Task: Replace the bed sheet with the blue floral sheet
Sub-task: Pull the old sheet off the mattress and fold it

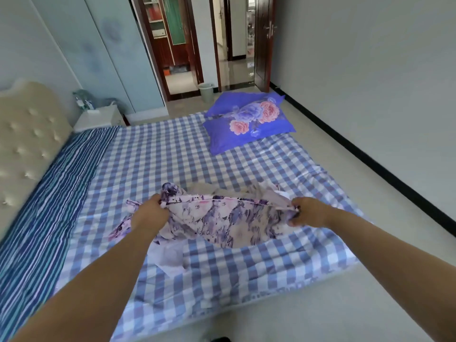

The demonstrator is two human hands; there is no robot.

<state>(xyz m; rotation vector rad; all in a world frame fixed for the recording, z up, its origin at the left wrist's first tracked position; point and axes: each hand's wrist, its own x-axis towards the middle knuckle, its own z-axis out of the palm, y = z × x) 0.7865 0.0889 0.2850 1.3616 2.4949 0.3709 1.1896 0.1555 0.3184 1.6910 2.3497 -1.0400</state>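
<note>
A pale floral sheet [222, 223] with blue and purple blooms hangs bunched between my hands, just above the bed. My left hand [148, 215] grips its top edge on the left. My right hand [308, 211] pinches the same edge on the right. The edge is stretched taut between them, and the lower folds rest on the blue and white checked sheet [172, 149] that covers the mattress. A blue striped cloth [49, 193] lies along the headboard side.
Two blue pillows with pink flowers [249, 119] lie at the bed's far corner. A cream tufted headboard [27, 141] stands at left, a white nightstand [98, 117] beyond it. A bin [206, 91] sits by the open doorway. Bare floor [370, 181] runs along the right wall.
</note>
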